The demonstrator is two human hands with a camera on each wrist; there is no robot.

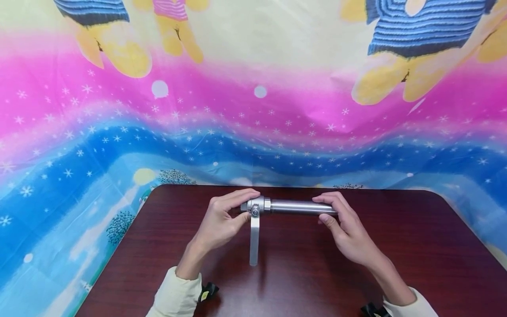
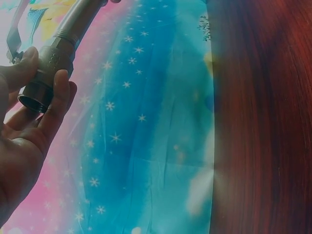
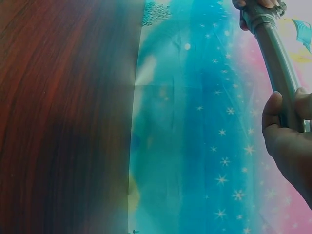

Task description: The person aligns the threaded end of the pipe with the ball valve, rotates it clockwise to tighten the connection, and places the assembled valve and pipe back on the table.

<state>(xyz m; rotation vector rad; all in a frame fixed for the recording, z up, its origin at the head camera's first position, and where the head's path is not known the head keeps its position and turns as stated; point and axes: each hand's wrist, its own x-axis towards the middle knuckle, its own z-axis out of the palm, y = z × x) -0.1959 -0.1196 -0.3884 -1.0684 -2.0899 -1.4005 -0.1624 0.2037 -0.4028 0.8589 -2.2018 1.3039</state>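
Observation:
A metal ball valve (image 1: 257, 204) is joined to a smooth steel pipe (image 1: 297, 207), and the two are held level above the table. The valve's flat lever handle (image 1: 254, 242) points toward the person. My left hand (image 1: 222, 218) grips the valve body at its left end, thumb in front and fingers behind. In the left wrist view the valve's open round end (image 2: 35, 100) shows between thumb and fingers. My right hand (image 1: 350, 233) holds the pipe's right end between thumb and fingers. Threads show where the pipe (image 3: 278, 68) meets the valve in the right wrist view.
Below the hands is a dark reddish-brown wooden table (image 1: 301, 273) with rounded far corners. A printed cloth (image 1: 253, 119) with snowflakes and cartoon figures hangs behind it and along its sides. Dark straps (image 1: 207, 291) sit at both wrists beside the pale sleeves (image 1: 176, 293).

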